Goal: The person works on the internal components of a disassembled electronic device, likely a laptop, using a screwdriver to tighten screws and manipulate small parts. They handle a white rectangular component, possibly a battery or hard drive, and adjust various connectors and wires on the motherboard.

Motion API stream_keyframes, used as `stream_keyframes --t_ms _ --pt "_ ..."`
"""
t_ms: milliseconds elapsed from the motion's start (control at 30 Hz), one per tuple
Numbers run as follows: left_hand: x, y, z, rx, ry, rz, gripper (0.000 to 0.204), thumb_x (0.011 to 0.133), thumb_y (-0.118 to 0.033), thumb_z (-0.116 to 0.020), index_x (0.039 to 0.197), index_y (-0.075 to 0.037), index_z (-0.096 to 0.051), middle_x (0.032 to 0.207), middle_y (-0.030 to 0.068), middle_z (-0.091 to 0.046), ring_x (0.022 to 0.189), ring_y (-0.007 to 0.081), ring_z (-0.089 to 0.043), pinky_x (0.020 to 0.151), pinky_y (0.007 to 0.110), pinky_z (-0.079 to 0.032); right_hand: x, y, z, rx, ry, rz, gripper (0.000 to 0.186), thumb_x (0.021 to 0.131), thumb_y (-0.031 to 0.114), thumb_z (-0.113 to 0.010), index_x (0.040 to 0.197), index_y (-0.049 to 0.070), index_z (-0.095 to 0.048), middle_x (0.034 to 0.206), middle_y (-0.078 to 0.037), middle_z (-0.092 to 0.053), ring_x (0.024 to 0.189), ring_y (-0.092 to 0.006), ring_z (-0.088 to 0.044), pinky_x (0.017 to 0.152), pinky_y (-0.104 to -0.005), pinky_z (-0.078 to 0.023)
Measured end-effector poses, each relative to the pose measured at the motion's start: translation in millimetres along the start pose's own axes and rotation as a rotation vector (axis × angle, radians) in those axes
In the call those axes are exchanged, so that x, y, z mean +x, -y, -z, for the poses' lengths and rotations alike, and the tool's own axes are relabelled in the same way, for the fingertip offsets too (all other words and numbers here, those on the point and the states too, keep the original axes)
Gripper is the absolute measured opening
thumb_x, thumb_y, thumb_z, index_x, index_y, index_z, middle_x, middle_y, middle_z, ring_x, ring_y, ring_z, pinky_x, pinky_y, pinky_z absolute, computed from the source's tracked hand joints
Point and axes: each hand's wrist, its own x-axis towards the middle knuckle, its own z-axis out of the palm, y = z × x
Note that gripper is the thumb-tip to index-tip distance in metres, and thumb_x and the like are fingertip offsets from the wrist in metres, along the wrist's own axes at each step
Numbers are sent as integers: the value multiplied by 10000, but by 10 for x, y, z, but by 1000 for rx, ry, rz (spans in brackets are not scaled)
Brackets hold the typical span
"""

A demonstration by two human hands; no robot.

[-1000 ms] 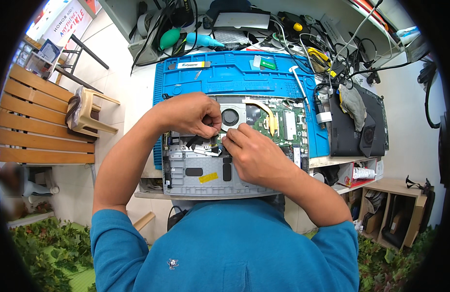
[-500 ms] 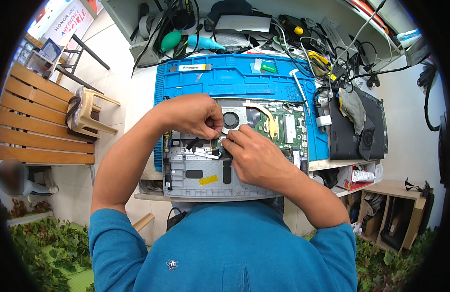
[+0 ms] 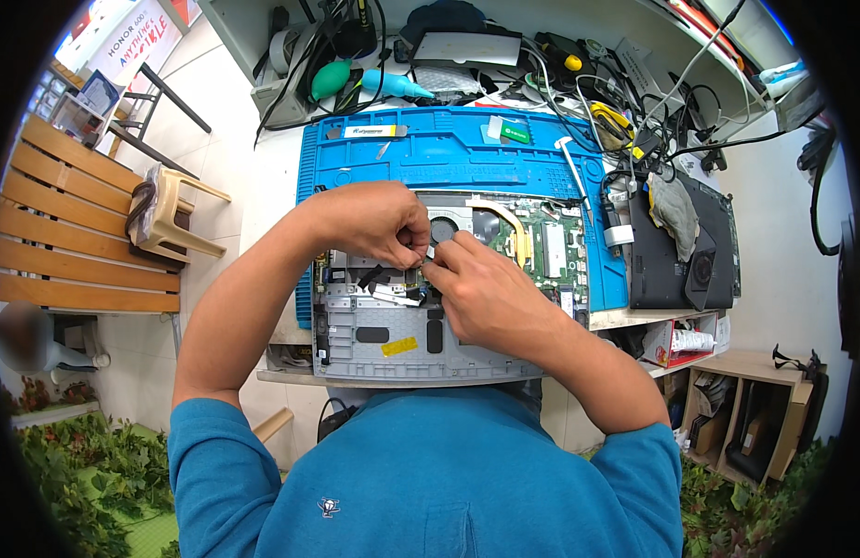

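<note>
An opened laptop base lies on the blue work mat in front of me, its inside facing up. Over its middle, just below the round fan, my left hand is closed in a pinch. Close to those fingertips, my right hand is also closed, with its fingers bent down to the board. Whatever they grip is small and hidden by the fingers. A copper-coloured heat pipe and the green circuit board show right of the fan. Yellow tape sticks to the grey casing below.
At the right lies a black laptop with a grey cloth and a charger beside it. Tangled cables and tools crowd the back. A white-headed tool rests on the mat. A beige stool stands left.
My right fingers have shifted slightly and bent more at the pinch. My left hand stays nearly in place. The whole view has moved very little.
</note>
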Motion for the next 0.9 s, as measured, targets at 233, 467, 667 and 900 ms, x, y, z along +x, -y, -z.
stream_keyframes --t_ms 233,467,667,900 --pt "-39 50 -40 14 -71 -87 182 835 -158 -862 940 -21 -805 801 87 -705 709 243 -690 652 381 -531 46 1 22 -65 40 56 211 850 13 -674 1021 -95 -736 1082 -188 -675 1071 -327 -638 934 -424 -589" --pt "-80 79 -104 -23 -128 -120 185 828 -143 -861 932 -9 -788 805 91 -684 731 263 -673 667 394 -520 53 19 -7 -148 78 109 231 907 76 -642 1033 -92 -740 1057 -173 -651 1056 -306 -645 928 -407 -581" --pt "-102 62 -106 5 -148 -138 163 838 -137 -860 922 -13 -795 802 81 -672 737 250 -668 667 388 -517 40 47 4 -206 80 131 227 913 85 -646 1029 -88 -738 1049 -165 -638 1051 -291 -636 944 -399 -561" --pt "-308 46 -159 -17 -326 -148 136 839 -122 -864 967 -76 -855 809 48 -667 718 210 -657 641 366 -507 -53 27 -36 -145 11 122 263 896 61 -648 1087 -108 -715 1082 -160 -624 1089 -302 -612 962 -401 -551"
